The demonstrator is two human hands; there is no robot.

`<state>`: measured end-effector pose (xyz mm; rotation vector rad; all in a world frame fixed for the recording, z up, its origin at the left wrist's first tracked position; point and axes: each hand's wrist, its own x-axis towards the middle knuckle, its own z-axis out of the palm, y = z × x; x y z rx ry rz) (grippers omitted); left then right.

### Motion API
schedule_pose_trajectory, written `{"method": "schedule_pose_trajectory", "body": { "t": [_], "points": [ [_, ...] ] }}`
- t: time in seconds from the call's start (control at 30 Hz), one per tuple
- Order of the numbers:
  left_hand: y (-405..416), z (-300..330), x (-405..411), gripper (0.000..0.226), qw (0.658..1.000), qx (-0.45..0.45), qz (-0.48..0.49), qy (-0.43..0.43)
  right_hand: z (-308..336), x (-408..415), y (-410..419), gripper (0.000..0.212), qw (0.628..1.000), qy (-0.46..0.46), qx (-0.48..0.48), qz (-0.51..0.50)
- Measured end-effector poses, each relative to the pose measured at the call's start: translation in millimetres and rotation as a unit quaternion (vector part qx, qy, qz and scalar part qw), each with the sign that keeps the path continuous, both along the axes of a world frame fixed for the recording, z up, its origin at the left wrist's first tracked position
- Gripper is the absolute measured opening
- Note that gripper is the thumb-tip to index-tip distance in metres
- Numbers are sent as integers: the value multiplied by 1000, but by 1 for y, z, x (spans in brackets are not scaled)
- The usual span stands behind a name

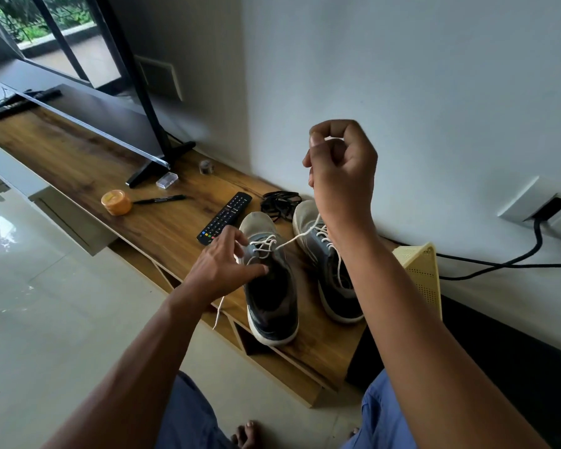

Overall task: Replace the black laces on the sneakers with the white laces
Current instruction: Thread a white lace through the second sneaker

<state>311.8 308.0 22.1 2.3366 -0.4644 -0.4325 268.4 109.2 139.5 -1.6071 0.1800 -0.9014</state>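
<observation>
Two grey sneakers with white soles stand side by side on the wooden TV stand [88,163]. The left sneaker [271,296] has a white lace [263,246] threaded through its front eyelets. My left hand [227,264] holds this shoe at the eyelets, thumb on the tongue. My right hand [340,163] is raised high, pinching one end of that white lace and pulling it taut. The lace's other end hangs over the stand's front edge. The right sneaker [327,270] carries a white lace too, partly hidden by my right forearm. The black laces [280,204] lie bundled behind the shoes.
A black remote [224,218] lies left of the shoes, with a pen [161,199], an orange round tin [115,202] and a TV foot [156,166] further left. A yellow perforated box [421,273] stands right of the shoes. A black cable [499,264] runs along the wall.
</observation>
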Motion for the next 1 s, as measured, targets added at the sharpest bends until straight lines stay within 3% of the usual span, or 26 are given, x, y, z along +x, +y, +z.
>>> {"method": "schedule_pose_trajectory", "body": {
  "t": [0.1,0.2,0.43,0.6,0.8,0.9,1.0],
  "points": [
    [3,-4,-2,56,998,67,-11,19,-12,2,-2,5,999,33,-20,10],
    [1,-5,-2,59,993,119,-13,20,-22,5,-4,6,997,50,-35,38],
    [2,1,-4,65,981,126,-29,146,-53,0,-3,13,969,181,-51,161],
    [3,8,-7,49,992,101,-13,80,-86,-3,5,10,935,248,-124,223],
    [-6,12,-11,30,998,35,29,-33,-105,-5,8,13,908,289,-223,207],
    [-8,13,-13,18,998,18,52,-41,-108,-4,7,13,909,288,-220,204],
    [-5,14,-11,6,997,-9,72,7,-110,-5,6,11,901,295,-242,205]
  ]
}}
